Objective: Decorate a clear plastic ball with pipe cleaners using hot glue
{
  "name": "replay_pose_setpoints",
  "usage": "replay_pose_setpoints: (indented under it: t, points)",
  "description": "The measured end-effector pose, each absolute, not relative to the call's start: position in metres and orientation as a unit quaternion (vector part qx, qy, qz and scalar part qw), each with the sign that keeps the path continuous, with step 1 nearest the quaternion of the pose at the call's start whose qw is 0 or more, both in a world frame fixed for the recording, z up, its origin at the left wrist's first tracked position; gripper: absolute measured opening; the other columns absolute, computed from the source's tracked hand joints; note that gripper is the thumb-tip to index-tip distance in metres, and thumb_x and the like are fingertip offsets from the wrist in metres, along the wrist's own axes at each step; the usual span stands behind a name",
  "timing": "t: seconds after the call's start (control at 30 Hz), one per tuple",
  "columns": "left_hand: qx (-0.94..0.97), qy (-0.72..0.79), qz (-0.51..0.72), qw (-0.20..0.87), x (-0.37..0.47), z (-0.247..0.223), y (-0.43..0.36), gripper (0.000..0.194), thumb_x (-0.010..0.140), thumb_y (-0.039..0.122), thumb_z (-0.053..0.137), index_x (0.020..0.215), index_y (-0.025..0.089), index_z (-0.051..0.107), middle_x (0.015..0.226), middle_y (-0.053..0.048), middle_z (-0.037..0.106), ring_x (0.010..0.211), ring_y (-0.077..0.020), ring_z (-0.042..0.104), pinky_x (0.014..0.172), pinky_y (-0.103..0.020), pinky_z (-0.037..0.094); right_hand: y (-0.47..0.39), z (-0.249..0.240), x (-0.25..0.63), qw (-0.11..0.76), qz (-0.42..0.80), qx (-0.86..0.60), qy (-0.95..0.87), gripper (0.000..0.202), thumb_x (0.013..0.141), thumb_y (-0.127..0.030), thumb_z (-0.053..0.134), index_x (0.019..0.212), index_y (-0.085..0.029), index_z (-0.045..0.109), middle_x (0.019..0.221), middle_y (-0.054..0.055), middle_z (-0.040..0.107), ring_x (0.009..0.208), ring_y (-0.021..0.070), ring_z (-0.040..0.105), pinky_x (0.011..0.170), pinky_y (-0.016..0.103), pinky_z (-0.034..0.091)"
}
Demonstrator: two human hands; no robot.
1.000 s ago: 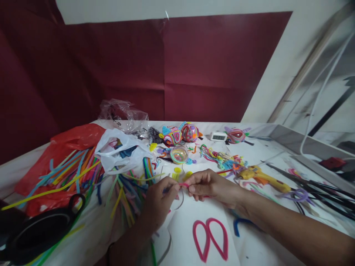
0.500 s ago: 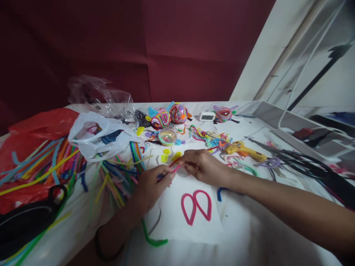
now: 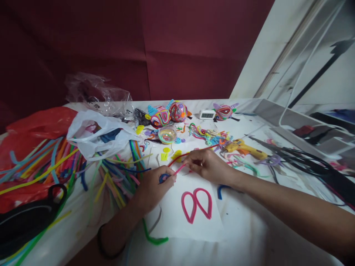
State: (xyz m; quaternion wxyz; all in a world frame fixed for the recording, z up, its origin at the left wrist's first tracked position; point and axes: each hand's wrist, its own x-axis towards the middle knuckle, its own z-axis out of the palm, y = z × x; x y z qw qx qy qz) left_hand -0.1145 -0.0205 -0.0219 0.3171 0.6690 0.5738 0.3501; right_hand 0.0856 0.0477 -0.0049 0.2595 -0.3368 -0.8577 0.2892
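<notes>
A short pink pipe cleaner [image 3: 179, 169] is stretched between my two hands above a white sheet of paper [image 3: 169, 221]. My left hand [image 3: 154, 189] pinches its near end, and a curled blue piece [image 3: 164, 178] shows between the thumb and fingers. The other end is pinched by my right hand [image 3: 206, 164]. A red pipe cleaner [image 3: 177, 158] arcs just behind my hands, partly hidden by the right one. On the paper below lie two pink teardrop loops [image 3: 196, 203], side by side with their tops touching. Yellow cut pieces [image 3: 164, 156] lie beyond my hands.
Many coloured pipe cleaners [image 3: 52, 159] spread at left beside a white plastic bag [image 3: 97, 136]. Decorated balls [image 3: 179, 112], a clear dome [image 3: 167, 135] and a small digital clock [image 3: 206, 114] stand at the back. A yellow glue gun [image 3: 246, 149] and black scissors [image 3: 305, 160] lie at right.
My right hand has moved slightly right, away from the left, so more of the pink pipe cleaner shows between them. More of the red one and the blue piece is visible.
</notes>
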Motion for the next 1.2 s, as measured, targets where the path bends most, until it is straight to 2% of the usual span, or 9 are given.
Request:
replay_pose_setpoints:
  t: [0.1, 0.3, 0.4, 0.5, 0.63, 0.77, 0.93, 1.07, 1.2]
  points:
    - [0.668, 0.588, 0.347, 0.297, -0.115, -0.025, -0.020, 0.011, 0.075, 0.026, 0.058, 0.072, 0.019, 0.066, 0.062, 0.003, 0.064, 0.060, -0.0139, 0.058, 0.055, -0.022, 0.039, 0.047, -0.008, 0.088, 0.257, 0.351, -0.346, -0.831, 0.015, 0.082, -0.023, 0.057, 0.083, -0.014, 0.069, 0.070, 0.002, 0.064, 0.058, 0.0117, 0.049, 0.053, 0.024, 0.038]
    - [0.699, 0.577, 0.326, 0.269, -0.113, -0.025, -0.023, 0.010, 0.076, 0.025, 0.059, 0.075, 0.020, 0.067, 0.071, 0.002, 0.069, 0.068, -0.0149, 0.061, 0.064, -0.023, 0.041, 0.034, -0.010, 0.096, 0.223, 0.506, -0.337, -0.762, 0.033, 0.078, -0.047, 0.062, 0.080, -0.015, 0.066, 0.067, 0.001, 0.061, 0.057, 0.0109, 0.050, 0.050, 0.023, 0.039]
    - [0.721, 0.560, 0.309, 0.267, -0.112, -0.024, -0.024, 0.010, 0.077, 0.024, 0.059, 0.076, 0.020, 0.067, 0.073, 0.001, 0.069, 0.068, -0.0145, 0.061, 0.064, -0.023, 0.041, 0.025, -0.013, 0.102, 0.211, 0.550, -0.341, -0.732, 0.032, 0.075, -0.046, 0.066, 0.078, -0.014, 0.065, 0.067, 0.001, 0.061, 0.056, 0.0106, 0.050, 0.052, 0.024, 0.041]
    - [0.738, 0.542, 0.294, 0.275, -0.110, -0.023, -0.026, 0.010, 0.079, 0.023, 0.057, 0.075, 0.019, 0.066, 0.072, 0.001, 0.068, 0.067, -0.0137, 0.060, 0.063, -0.023, 0.040, 0.014, -0.015, 0.107, 0.205, 0.566, -0.355, -0.715, 0.023, 0.074, -0.037, 0.067, 0.074, -0.014, 0.065, 0.061, -0.001, 0.057, 0.053, 0.0090, 0.046, 0.048, 0.022, 0.037]
    - [0.766, 0.505, 0.267, 0.295, -0.107, -0.022, -0.032, 0.010, 0.081, 0.019, 0.056, 0.074, 0.019, 0.063, 0.070, 0.002, 0.064, 0.064, -0.0118, 0.056, 0.061, -0.022, 0.037, -0.004, -0.014, 0.113, 0.223, 0.435, -0.400, -0.775, 0.009, 0.074, -0.019, 0.061, 0.066, -0.016, 0.062, 0.056, -0.002, 0.054, 0.048, 0.0083, 0.042, 0.044, 0.021, 0.032]
    - [0.793, 0.462, 0.252, 0.307, -0.104, -0.024, -0.037, 0.014, 0.073, 0.007, 0.054, 0.072, 0.020, 0.059, 0.070, 0.003, 0.060, 0.066, -0.0112, 0.054, 0.061, -0.022, 0.034, -0.017, -0.012, 0.117, 0.217, 0.305, -0.390, -0.842, 0.013, 0.076, -0.009, 0.055, 0.074, -0.017, 0.065, 0.068, 0.001, 0.061, 0.053, 0.0102, 0.049, 0.049, 0.022, 0.035]
    - [0.790, 0.459, 0.254, 0.317, -0.107, -0.026, -0.034, 0.012, 0.075, 0.009, 0.053, 0.073, 0.019, 0.059, 0.070, 0.003, 0.058, 0.066, -0.0112, 0.052, 0.061, -0.022, 0.034, -0.019, -0.012, 0.119, 0.205, 0.277, -0.376, -0.860, 0.016, 0.084, -0.012, 0.049, 0.076, -0.016, 0.062, 0.071, 0.003, 0.059, 0.058, 0.0111, 0.051, 0.054, 0.021, 0.037]
    - [0.791, 0.465, 0.245, 0.313, -0.107, -0.026, -0.033, 0.010, 0.076, 0.011, 0.053, 0.075, 0.019, 0.059, 0.070, 0.003, 0.058, 0.063, -0.0107, 0.050, 0.059, -0.022, 0.033, -0.017, -0.012, 0.119, 0.213, 0.266, -0.395, -0.853, 0.013, 0.081, -0.013, 0.051, 0.071, -0.016, 0.058, 0.066, 0.001, 0.057, 0.052, 0.0096, 0.047, 0.049, 0.020, 0.034]
    - [0.790, 0.470, 0.256, 0.300, -0.107, -0.030, -0.034, 0.012, 0.083, 0.021, 0.052, 0.075, 0.019, 0.060, 0.067, 0.003, 0.058, 0.057, -0.0097, 0.048, 0.056, -0.022, 0.032, -0.016, -0.012, 0.118, 0.234, 0.244, -0.389, -0.857, 0.014, 0.081, -0.013, 0.050, 0.069, -0.016, 0.056, 0.064, 0.001, 0.056, 0.051, 0.0096, 0.047, 0.050, 0.020, 0.034]
